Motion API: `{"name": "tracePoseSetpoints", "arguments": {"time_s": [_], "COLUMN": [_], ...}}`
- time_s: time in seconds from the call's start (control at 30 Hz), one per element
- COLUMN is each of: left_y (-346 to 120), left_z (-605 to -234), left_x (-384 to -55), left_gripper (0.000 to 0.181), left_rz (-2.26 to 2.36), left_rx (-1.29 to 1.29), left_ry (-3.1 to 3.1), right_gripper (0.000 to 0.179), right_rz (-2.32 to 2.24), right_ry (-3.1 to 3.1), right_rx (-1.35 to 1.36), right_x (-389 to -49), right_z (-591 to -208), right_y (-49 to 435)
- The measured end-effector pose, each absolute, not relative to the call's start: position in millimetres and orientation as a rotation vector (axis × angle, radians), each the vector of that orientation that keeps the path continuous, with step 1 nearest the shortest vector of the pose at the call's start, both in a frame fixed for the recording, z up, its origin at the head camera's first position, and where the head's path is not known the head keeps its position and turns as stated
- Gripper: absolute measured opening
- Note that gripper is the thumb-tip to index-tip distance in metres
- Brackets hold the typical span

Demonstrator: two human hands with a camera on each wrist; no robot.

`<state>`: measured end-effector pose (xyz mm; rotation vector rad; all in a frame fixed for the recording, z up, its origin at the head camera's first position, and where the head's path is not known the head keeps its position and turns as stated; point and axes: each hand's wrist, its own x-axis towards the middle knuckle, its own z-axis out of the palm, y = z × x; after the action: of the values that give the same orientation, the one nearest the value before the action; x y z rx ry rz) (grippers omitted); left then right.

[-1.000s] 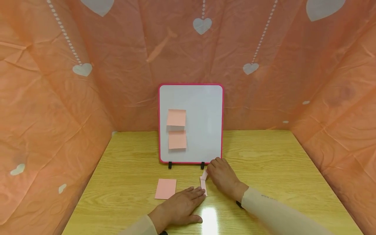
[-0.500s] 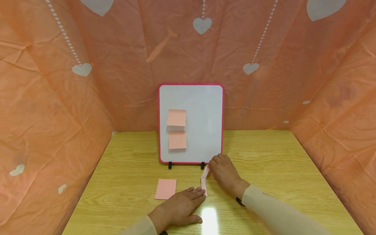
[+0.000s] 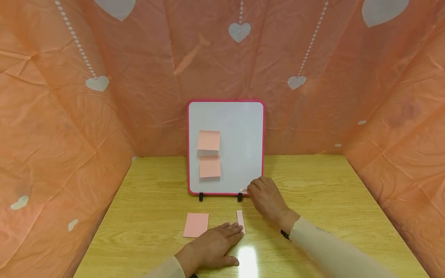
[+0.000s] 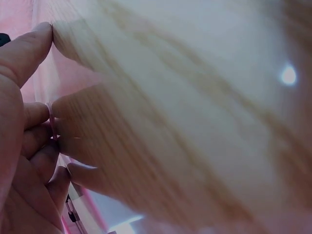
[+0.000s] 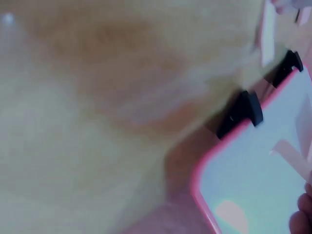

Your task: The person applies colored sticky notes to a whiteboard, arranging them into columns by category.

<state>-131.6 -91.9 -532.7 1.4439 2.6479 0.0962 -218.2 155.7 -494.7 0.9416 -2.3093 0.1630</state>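
Note:
My left hand (image 3: 213,245) lies flat on the table, its straight fingertips pressing the near end of a narrow pale-pink sticky note pad (image 3: 240,218). In the head view my right hand (image 3: 267,199) is at the lower right corner of a pink-framed whiteboard (image 3: 240,143). Between its fingers is a narrow pale-pink sticky note (image 3: 243,190), which overlaps the board's bottom edge. The right wrist view has that curved strip (image 5: 292,158) in front of the white surface, with fingertips (image 5: 303,214) at its end. Two square peach sticky notes, an upper one (image 3: 209,140) and a lower one (image 3: 210,166), stick to the board's left side.
A square pink sticky note pad (image 3: 196,225) lies left of the narrow one, close to my left hand. Black stand feet (image 3: 239,197) hold up the board on the wood-grain table (image 3: 153,193). Orange cloth (image 3: 156,77) with hearts encloses the back and sides.
The narrow sticky note has come away from its pad in my right hand, which has moved up towards the board. My left hand has stayed in place on the pad.

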Motion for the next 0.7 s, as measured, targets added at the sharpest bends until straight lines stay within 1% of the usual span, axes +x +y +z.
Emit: {"name": "tracePoseSetpoints", "arguments": {"time_s": [0.13, 0.27, 0.33, 0.57, 0.7], "left_y": [-91.4, -90.3, -90.0, -93.1, -94.9], "left_z": [-532.6, -531.8, -531.6, -533.0, -533.4], "left_x": [-132.3, -133.4, -133.5, -132.6, -132.4], "left_gripper": [0.079, 0.079, 0.08, 0.079, 0.079], "left_rz": [0.099, 0.102, 0.105, 0.114, 0.14], "left_rx": [1.459, 1.475, 1.474, 1.47, 1.465], "left_ry": [2.647, 2.642, 2.638, 2.657, 2.658], "right_gripper": [0.007, 0.021, 0.023, 0.007, 0.01], "right_rz": [0.14, 0.114, 0.111, 0.133, 0.091], "right_ry": [-2.179, -2.07, -2.021, -1.859, -1.82], "right_rx": [0.984, 0.964, 0.947, 0.916, 0.901], "right_x": [-224.1, -233.3, -239.9, -270.4, -286.4], "right_z": [-481.1, -467.9, -462.2, -441.6, -428.6], "right_y": [157.5, 157.7, 156.9, 148.9, 144.2]}}
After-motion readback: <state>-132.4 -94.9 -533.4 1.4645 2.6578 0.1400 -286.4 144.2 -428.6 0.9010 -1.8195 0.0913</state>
